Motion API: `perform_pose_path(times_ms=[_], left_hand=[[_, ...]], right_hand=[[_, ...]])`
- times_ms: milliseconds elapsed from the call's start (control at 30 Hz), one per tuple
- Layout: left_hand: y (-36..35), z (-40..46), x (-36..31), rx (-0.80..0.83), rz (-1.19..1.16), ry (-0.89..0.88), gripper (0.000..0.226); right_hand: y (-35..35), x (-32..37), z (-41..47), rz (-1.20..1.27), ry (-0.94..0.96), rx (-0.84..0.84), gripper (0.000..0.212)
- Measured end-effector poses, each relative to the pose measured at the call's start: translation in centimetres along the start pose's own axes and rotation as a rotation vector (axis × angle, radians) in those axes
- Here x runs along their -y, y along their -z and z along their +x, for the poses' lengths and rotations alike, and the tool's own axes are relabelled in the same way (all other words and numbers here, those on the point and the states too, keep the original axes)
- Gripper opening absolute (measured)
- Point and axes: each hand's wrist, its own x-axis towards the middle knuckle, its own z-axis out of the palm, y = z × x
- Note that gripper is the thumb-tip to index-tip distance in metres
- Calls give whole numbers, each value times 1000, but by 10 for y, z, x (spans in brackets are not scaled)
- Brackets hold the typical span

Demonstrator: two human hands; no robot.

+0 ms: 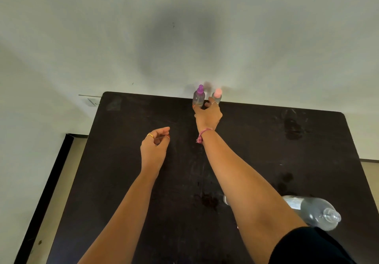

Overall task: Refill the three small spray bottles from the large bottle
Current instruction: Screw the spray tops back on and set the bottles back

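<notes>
Head cam, right hand (208, 116) fingers at purple-cap bottle (198, 97), grip unclear, left hand (154, 144) loosely curled, empty

Dark table (123, 161) w/ wet patches (293, 128), white wall (184, 28) behind.

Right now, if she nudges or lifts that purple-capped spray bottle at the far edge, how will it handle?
The purple-capped spray bottle looks tall and narrow, so a sideways nudge would likely tip it. Its clear body suggests thin plastic, probably light. It stands close to the pink-capped bottle and the table's far edge, so it could knock that neighbour or fall off.
</notes>
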Motion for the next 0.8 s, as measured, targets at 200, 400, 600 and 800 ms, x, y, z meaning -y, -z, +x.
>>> perform_pose_path(times_ms=[200, 400, 600, 800], left_hand=[[-8, -24, -2, 60, -28, -29, 26], [-19, -63, 0, 201, 27, -117, 29], [-35, -106, 31, 507, 253, -200, 53], [-61, -135, 56, 667, 485, -190, 73]], right_hand=[[56, -15, -31, -76, 71, 141, 43], [153, -16, -75, -130, 151, 254, 26], [225, -77, -109, -411, 320, 161, 24], [254, -145, -139, -881, 567, 506, 26]])
